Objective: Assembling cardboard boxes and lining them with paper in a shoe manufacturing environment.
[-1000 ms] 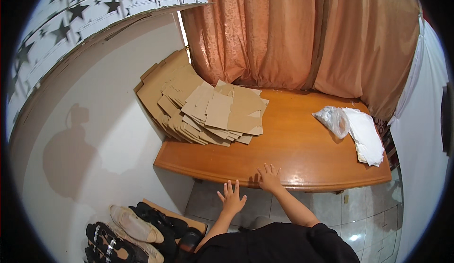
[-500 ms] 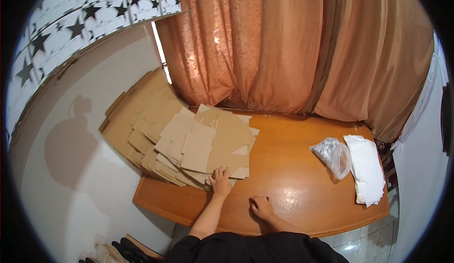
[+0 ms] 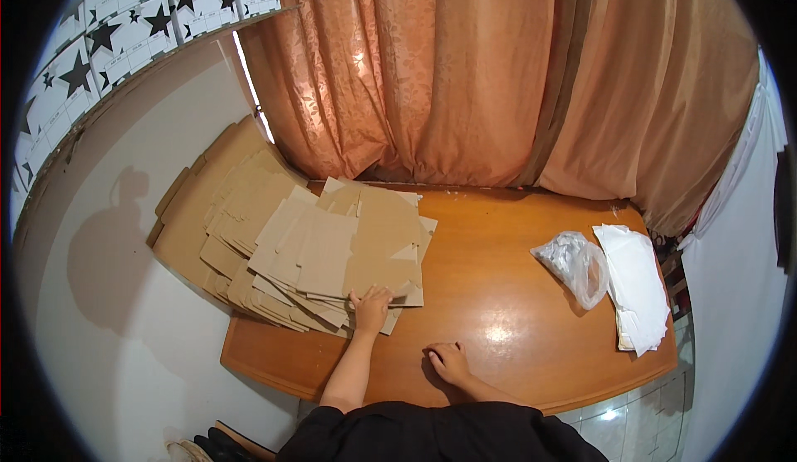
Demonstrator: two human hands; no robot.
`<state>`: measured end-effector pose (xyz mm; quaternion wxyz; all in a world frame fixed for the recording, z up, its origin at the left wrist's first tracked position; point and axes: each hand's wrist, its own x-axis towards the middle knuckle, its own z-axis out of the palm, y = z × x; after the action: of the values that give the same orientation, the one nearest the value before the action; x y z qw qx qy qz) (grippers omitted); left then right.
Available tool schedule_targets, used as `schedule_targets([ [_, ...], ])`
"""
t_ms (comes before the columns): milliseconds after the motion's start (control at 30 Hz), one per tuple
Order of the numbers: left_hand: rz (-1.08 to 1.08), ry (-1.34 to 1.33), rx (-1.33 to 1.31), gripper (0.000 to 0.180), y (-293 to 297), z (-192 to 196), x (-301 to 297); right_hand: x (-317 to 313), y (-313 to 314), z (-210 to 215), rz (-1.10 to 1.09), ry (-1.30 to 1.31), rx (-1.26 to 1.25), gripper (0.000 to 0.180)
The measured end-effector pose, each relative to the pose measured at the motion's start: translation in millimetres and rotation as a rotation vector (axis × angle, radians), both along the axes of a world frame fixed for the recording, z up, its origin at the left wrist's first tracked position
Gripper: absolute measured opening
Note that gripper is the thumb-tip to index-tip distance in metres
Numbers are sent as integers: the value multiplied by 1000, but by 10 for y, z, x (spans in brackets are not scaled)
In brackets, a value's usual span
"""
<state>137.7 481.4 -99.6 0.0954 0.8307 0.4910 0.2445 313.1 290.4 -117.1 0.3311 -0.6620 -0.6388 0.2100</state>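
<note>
Cardboard flats (image 3: 332, 254) sit at the table's (image 3: 515, 329) 10 o'clock, overhanging its edge. Our left hand (image 3: 370, 306) grips the stack's near edge; right hand (image 3: 449, 362) is flat, holding nothing. We risk dragging neighbouring sheets off.

Lower cardboard sheets (image 3: 249, 296) hidden under stack.

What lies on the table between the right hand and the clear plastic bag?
Nothing: in the head view, only bare table separates the right hand from the plastic bag.

Left hand (image 3: 370, 306) reaches forward, fingers curled; right hand (image 3: 449, 362) rests flat, palm down.
</note>
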Motion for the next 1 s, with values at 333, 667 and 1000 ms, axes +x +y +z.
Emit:
schedule_targets([
  [333,401,-886,293,13,22,1503,-632,159,37,548,-419,293,251,24],
  [667,71,-1472,0,22,-446,2044,-1121,524,-80,1276,-599,963,140,68],
  [1000,-128,-1634,-253,21,-762,1702,-566,938,-425,1294,-401,1464,156,70],
])
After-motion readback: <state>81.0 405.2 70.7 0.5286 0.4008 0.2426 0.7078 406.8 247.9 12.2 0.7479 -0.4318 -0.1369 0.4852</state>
